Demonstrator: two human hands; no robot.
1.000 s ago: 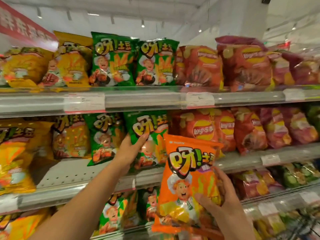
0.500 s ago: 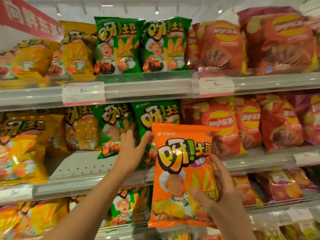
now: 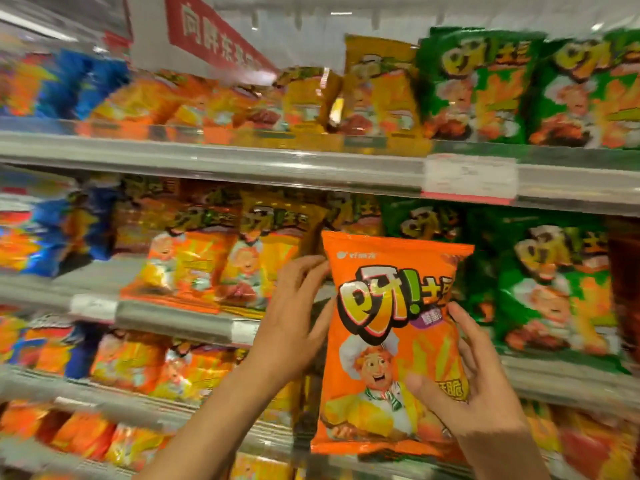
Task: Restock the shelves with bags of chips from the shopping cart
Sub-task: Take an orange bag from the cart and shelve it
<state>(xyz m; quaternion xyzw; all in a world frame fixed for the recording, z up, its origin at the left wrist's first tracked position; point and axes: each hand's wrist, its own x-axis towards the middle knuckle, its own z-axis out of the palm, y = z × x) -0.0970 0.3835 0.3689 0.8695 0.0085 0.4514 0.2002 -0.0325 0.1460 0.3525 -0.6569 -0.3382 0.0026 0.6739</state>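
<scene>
An orange bag of chips with a cartoon chef is held upright in front of the middle shelf. My right hand grips its lower right side, thumb on the front and fingers round the right edge. My left hand is raised beside it, with straight fingers touching the bag's upper left edge. Just behind my left hand, orange and yellow bags of the same brand stand on the middle shelf. The shopping cart is out of view.
Green bags fill the middle shelf to the right and blue bags the far left. The top shelf carries yellow and green bags and a price tag. A red sign hangs above. Lower shelves hold more orange bags.
The view has swung left, so the green bags now sit to the right. My left hand left the green bag on the shelf and came to the orange bag's left edge.
</scene>
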